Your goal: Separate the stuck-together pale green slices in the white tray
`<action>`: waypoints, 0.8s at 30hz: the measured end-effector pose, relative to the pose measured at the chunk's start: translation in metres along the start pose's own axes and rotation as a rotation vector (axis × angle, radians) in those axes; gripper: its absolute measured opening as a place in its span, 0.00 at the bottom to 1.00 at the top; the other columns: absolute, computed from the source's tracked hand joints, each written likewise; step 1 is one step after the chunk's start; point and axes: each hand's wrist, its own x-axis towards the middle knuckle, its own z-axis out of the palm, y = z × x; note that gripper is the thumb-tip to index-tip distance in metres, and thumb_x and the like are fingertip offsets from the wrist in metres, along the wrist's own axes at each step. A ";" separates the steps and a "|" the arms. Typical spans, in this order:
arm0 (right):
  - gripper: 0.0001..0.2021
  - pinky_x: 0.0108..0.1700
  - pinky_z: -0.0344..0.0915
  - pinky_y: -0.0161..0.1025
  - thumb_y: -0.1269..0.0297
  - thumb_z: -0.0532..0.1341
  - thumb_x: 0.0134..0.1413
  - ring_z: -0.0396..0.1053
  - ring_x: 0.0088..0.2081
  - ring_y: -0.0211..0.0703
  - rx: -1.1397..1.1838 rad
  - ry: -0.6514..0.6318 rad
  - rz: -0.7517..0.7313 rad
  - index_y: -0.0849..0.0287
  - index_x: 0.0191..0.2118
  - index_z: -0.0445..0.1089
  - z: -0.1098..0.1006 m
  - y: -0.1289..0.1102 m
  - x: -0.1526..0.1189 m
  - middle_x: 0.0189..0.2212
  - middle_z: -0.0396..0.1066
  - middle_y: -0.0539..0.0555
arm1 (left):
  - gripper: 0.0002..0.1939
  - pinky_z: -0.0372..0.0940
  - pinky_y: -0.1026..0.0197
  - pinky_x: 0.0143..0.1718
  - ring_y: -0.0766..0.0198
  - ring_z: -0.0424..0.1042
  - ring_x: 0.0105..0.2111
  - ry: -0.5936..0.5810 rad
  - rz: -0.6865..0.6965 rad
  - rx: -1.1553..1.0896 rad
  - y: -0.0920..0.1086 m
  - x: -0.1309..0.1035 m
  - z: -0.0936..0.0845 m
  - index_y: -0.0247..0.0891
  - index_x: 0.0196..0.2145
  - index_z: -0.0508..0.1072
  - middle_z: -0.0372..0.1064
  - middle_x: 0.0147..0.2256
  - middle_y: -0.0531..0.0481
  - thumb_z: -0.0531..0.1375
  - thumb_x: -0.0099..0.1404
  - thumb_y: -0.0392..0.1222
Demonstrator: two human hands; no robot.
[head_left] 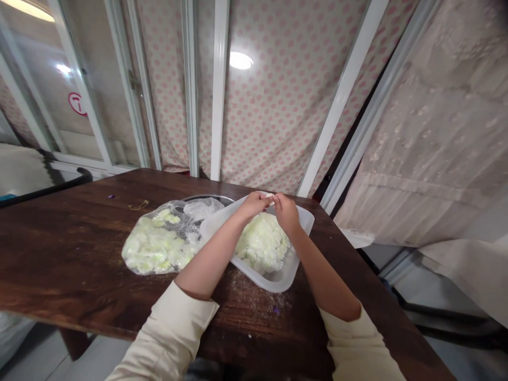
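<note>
We locate the small white piece point(270, 196) above the far end of the white tub point(278, 284), which serves as our reference for all positions. We observe the left hand point(255, 205) with its fingers pinched narrow on this piece. We observe the right hand point(286, 211) meeting it from the other side, its fingers likewise drawn together on the piece; fine finger detail is too small to read. Inside the tub, below the hands, we find a heaped pile point(262, 241) of pale, yellowish-green bits.

Just to the left of the tub, we note a clear plastic bag point(154, 246) containing pale green pieces; the left forearm point(212, 256) hides part of the gap between bag and tub. Behind the bag, at the far left of the tub, we see the rim of a round metal tray point(222, 199). Farther left of the tub lies a thin looped band point(138, 205). On the near side of the tub, we identify a purple scrap point(276, 310). Under the tub, we have a dark wooden desk point(79, 227). Beyond the tub, we see a dotted curtain point(273, 116) behind pale frames point(219, 95).
</note>
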 end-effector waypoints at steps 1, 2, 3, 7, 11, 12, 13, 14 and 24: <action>0.16 0.27 0.48 0.35 0.59 0.44 0.58 0.59 0.27 0.38 -0.100 0.016 -0.004 0.59 0.28 0.62 -0.001 -0.002 -0.001 0.23 0.64 0.52 | 0.14 0.58 0.64 0.27 0.71 0.60 0.21 0.007 0.007 0.002 -0.001 0.001 0.000 0.34 0.17 0.61 0.57 0.16 0.55 0.58 0.51 0.45; 0.16 0.27 0.47 0.35 0.60 0.44 0.58 0.60 0.27 0.39 -0.188 0.032 -0.004 0.59 0.29 0.63 -0.003 -0.004 -0.002 0.24 0.66 0.53 | 0.15 0.58 0.65 0.26 0.71 0.59 0.20 0.013 0.015 0.005 -0.002 0.002 0.001 0.34 0.16 0.60 0.56 0.15 0.55 0.58 0.51 0.46; 0.16 0.27 0.45 0.36 0.60 0.43 0.59 0.60 0.28 0.40 -0.259 0.044 -0.003 0.59 0.30 0.64 -0.003 -0.006 -0.002 0.25 0.67 0.54 | 0.16 0.58 0.65 0.26 0.72 0.59 0.19 0.020 0.021 0.011 -0.003 0.003 0.001 0.34 0.16 0.59 0.56 0.15 0.55 0.58 0.51 0.47; 0.17 0.27 0.44 0.36 0.60 0.42 0.60 0.61 0.28 0.39 -0.381 0.051 -0.014 0.60 0.32 0.65 -0.005 -0.012 -0.004 0.26 0.68 0.54 | 0.13 0.58 0.66 0.25 0.71 0.61 0.19 0.056 0.007 0.015 -0.001 0.004 0.005 0.34 0.17 0.59 0.56 0.15 0.55 0.57 0.52 0.43; 0.17 0.27 0.44 0.36 0.60 0.43 0.60 0.62 0.28 0.39 -0.387 0.038 -0.037 0.59 0.32 0.65 -0.005 -0.016 -0.004 0.26 0.69 0.54 | 0.07 0.60 0.66 0.24 0.70 0.64 0.21 0.018 0.038 -0.036 0.002 0.000 0.009 0.34 0.22 0.61 0.62 0.20 0.53 0.50 0.56 0.36; 0.16 0.28 0.44 0.36 0.60 0.43 0.60 0.62 0.28 0.39 -0.378 0.035 -0.041 0.59 0.32 0.65 -0.005 -0.016 -0.004 0.26 0.68 0.54 | 0.06 0.60 0.66 0.24 0.70 0.65 0.22 0.011 0.057 -0.028 0.001 -0.001 0.009 0.35 0.23 0.62 0.63 0.22 0.52 0.49 0.56 0.36; 0.16 0.28 0.44 0.35 0.60 0.43 0.60 0.62 0.28 0.39 -0.365 0.033 -0.043 0.59 0.32 0.65 -0.005 -0.016 -0.005 0.26 0.68 0.54 | 0.06 0.60 0.66 0.24 0.70 0.65 0.22 0.009 0.074 -0.008 0.001 -0.001 0.009 0.35 0.24 0.62 0.63 0.23 0.52 0.48 0.57 0.36; 0.17 0.27 0.44 0.35 0.60 0.43 0.60 0.62 0.28 0.39 -0.349 0.028 -0.043 0.59 0.32 0.65 -0.004 -0.016 -0.005 0.26 0.68 0.53 | 0.06 0.60 0.66 0.23 0.70 0.65 0.22 0.011 0.086 0.016 0.000 -0.002 0.009 0.35 0.25 0.61 0.63 0.23 0.52 0.47 0.57 0.36; 0.19 0.25 0.45 0.34 0.57 0.41 0.59 0.60 0.24 0.39 -0.145 0.013 0.062 0.58 0.30 0.63 -0.003 -0.011 -0.004 0.20 0.64 0.52 | 0.12 0.60 0.65 0.27 0.71 0.62 0.20 0.043 0.149 -0.052 -0.002 0.001 0.004 0.36 0.18 0.57 0.58 0.17 0.56 0.56 0.52 0.42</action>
